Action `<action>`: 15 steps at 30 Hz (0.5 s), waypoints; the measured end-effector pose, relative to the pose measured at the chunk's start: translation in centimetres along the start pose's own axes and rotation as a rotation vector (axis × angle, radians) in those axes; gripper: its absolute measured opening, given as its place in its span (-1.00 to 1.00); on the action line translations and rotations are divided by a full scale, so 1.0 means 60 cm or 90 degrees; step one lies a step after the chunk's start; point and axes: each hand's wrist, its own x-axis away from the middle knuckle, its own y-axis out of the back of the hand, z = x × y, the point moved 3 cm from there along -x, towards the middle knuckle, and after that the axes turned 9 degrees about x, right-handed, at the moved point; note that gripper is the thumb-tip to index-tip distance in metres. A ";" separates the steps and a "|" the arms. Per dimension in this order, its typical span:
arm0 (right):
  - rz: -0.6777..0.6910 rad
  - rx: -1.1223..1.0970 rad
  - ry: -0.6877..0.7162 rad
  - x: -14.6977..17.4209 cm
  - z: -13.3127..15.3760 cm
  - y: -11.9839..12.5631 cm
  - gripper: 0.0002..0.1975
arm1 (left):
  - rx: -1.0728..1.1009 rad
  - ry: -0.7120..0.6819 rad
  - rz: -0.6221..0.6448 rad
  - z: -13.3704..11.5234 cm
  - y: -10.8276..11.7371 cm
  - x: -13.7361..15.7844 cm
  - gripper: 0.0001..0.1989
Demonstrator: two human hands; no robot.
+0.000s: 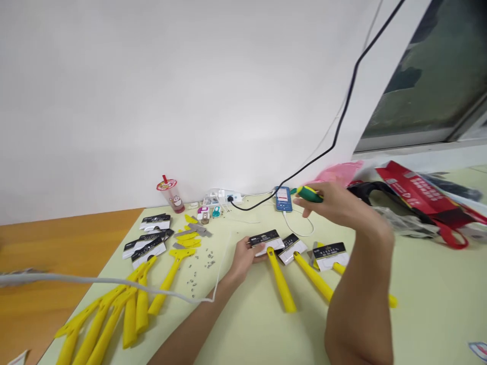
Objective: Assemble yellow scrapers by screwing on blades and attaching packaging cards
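My left hand [245,256] is closed on a scraper [280,279] with a yellow handle, its head covered by a black and white card sleeve. Raised above the back of the table, my right hand [335,203] grips a screwdriver [310,194] by its green and yellow handle; the shaft is not clearly visible. Two similar scrapers lie to the right of the held one, the nearer [314,276] beside it and another [331,257] partly behind my right forearm. Small metal fasteners [209,258] are scattered left of my left hand.
Yellow handles [102,319] are piled at the left, near black and white card sleeves [150,248] and yellow and grey blade parts [190,234]. A drink cup [173,195], power strip [232,197] and phone [283,198] stand along the wall. A red bag [426,195] lies right; cables cross the view.
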 end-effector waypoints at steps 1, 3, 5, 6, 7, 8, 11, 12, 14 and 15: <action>-0.010 0.013 0.006 0.001 -0.005 0.003 -0.53 | -0.036 -0.009 0.002 0.003 0.001 -0.004 -0.48; -0.039 0.017 0.018 0.001 -0.012 0.005 -0.48 | -0.169 -0.039 0.003 0.003 0.004 -0.007 -0.54; -0.056 0.029 0.027 0.000 -0.017 0.004 -0.42 | -0.346 -0.083 0.004 -0.006 0.006 0.000 -0.57; -0.063 0.040 0.027 0.000 -0.017 0.003 -0.39 | -0.429 -0.109 0.006 -0.013 0.007 0.009 -0.53; -0.070 0.050 0.025 0.000 -0.017 0.003 -0.37 | -0.497 -0.133 0.009 -0.020 0.008 0.021 -0.44; -0.078 0.055 0.024 0.000 -0.016 0.003 -0.34 | -0.544 -0.155 0.016 -0.028 0.011 0.037 -0.31; -0.102 0.048 0.016 0.002 -0.009 0.009 -0.23 | -0.604 -0.170 0.073 -0.057 0.035 0.104 -0.07; -0.110 0.048 0.009 0.003 -0.008 0.011 -0.19 | -0.611 -0.151 0.120 -0.068 0.049 0.131 -0.11; -0.129 0.055 -0.004 0.004 -0.009 0.014 -0.14 | -0.624 -0.092 0.233 -0.092 0.084 0.189 -0.21; -0.153 0.062 -0.003 0.005 -0.012 0.016 -0.15 | -0.622 -0.073 0.265 -0.108 0.107 0.218 -0.31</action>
